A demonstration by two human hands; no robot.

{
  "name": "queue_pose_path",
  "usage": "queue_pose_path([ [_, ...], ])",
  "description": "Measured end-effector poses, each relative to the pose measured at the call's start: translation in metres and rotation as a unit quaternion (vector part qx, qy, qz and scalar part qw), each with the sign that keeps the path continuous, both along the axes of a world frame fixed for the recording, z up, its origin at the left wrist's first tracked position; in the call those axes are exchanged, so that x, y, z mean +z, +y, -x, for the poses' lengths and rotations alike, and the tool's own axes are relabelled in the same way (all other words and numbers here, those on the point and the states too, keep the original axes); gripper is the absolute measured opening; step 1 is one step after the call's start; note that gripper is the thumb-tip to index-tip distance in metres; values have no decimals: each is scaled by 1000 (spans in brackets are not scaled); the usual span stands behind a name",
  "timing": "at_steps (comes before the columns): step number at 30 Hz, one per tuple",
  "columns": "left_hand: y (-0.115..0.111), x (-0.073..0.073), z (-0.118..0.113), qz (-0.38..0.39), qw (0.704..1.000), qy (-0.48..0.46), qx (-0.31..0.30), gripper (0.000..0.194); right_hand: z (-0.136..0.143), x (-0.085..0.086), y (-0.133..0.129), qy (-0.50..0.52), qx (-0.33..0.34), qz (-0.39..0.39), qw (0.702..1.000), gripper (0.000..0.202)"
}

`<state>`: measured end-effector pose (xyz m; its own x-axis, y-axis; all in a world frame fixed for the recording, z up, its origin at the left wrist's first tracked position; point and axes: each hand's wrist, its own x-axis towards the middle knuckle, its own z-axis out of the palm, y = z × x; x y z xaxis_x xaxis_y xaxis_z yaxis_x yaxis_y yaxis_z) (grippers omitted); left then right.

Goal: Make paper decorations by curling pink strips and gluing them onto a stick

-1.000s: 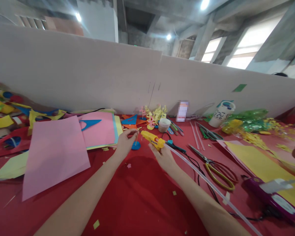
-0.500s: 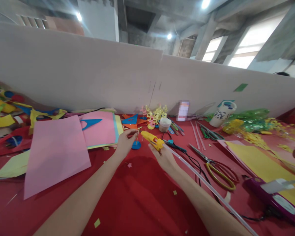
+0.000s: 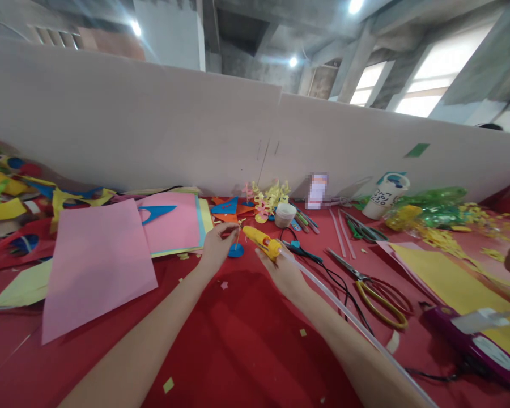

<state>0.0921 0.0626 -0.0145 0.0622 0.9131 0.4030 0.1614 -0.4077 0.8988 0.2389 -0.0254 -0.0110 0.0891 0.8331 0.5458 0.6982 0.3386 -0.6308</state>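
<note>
While 1 hand (image 3: 284,273) holds 1 glue gun (image 3: 255,237), 1 disc (image 3: 235,251) sits nearby.

Glue stick (image 3: 355,323) — cut off at bottom edge.

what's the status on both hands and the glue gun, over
Right hand gripping yellow glue gun, tip toward thin stem. Left hand at stem's top, grip unclear. Stem rises from blue base. Scissors off right, not between hands.
</note>
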Motion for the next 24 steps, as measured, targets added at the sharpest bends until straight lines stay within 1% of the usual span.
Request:
queue_pose_path([
  [5, 0, 1, 0, -2, 1000, 1, 1, 13, 1, -5, 1, -73, -33, -33, 996, 37],
  [8, 0, 1, 0, -1, 1000, 1, 2, 13, 1, -11, 2, -98, -46, -56, 993, 35],
  [11, 0, 1, 0, 2, 1000, 1, 4, 15, 1, -15, 2, -112, -49, -64, 990, 37],
  [15, 0, 0, 0, 5, 1000, 3, 6, 14, 0, -17, 3, -101, -52, -67, 991, 40],
  [20, 1, -2, 1, 5, 1000, 4, 9, 15, -1, -14, 2, -66, -43, -38, 996, 35],
  [24, 0, -1, 0, 4, 1000, 2, 2, 15, -1, -12, 2, -64, -35, -37, 997, 32],
])
